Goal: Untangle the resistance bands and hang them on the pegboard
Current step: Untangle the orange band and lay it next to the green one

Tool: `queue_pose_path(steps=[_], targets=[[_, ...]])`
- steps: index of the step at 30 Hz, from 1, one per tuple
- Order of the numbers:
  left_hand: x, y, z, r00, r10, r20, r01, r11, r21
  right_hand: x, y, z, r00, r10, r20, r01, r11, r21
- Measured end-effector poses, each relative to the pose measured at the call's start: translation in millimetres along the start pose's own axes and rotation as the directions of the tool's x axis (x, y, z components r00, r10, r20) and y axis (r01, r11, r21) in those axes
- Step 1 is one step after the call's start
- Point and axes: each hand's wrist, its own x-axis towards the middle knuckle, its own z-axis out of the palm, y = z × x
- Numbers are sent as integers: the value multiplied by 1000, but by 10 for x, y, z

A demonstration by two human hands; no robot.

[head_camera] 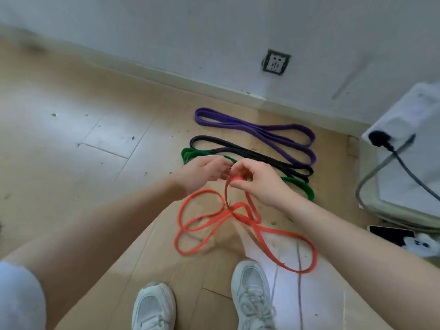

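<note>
Head view: the limp, springy orange band (240, 217) was pinched at its raised loop by both hands, left (202, 173) and right (259, 181), best gripped beside the crossing.

Illumination is bright, soft and diffuse daylight. Pale glare patches lie on the wooden floor (71, 163) at the left side and near the bottom edge beside the right shoe (252, 296). Shadows are faint and soft-edged; a weak one falls under the orange band (281, 234). The wide-angle lens bends the baseboard (166, 78) and stretches both forearms toward the lower corners. Overall sharpness is low. Both hands, left hand (202, 172) and right hand (262, 182), show slight motion blur. The wall socket (276, 61) is soft but readable.
</note>
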Motion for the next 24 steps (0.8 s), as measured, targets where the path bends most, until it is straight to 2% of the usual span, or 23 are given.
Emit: queue_pose_path(steps=[2,5,8,10,13,15,17,19,21,24], targets=[[-402,460,118,994,107,27,-103,986,-130,-323,-426,-325,997,-15,-71,24,990,140],[-956,1020,284,956,292,-30,-294,944,-151,-831,-1008,-730,986,-94,-136,136,928,347],[-1410,1409,420,899,417,-131,-434,889,-149,-1267,-1453,-1000,960,-188,-209,271,815,511],[-1661,1584,507,872,457,-177,-480,869,-123,-1511,-1710,-1127,937,-233,-259,345,725,597],[-1978,1800,633,844,491,-219,-522,845,-115,-1795,-2101,-1313,896,-275,-349,444,520,729],[-2158,1903,685,814,502,-292,-550,828,-111,-1924,-2297,-1427,869,-253,-424,494,404,770],[-2312,1968,698,786,477,-393,-572,803,-168,-2009,-2380,-1510,854,-198,-481,521,344,782],[-2417,1991,678,761,467,-451,-584,796,-160,-2075,-2373,-1549,845,-144,-515,530,352,772],[-2480,1982,663,753,482,-447,-584,803,-119,-2123,-2315,-1544,835,-66,-546,516,440,735],[-2525,1989,669,730,502,-463,-594,801,-68,-2098,-2155,-1497,778,120,-617,450,580,679]])
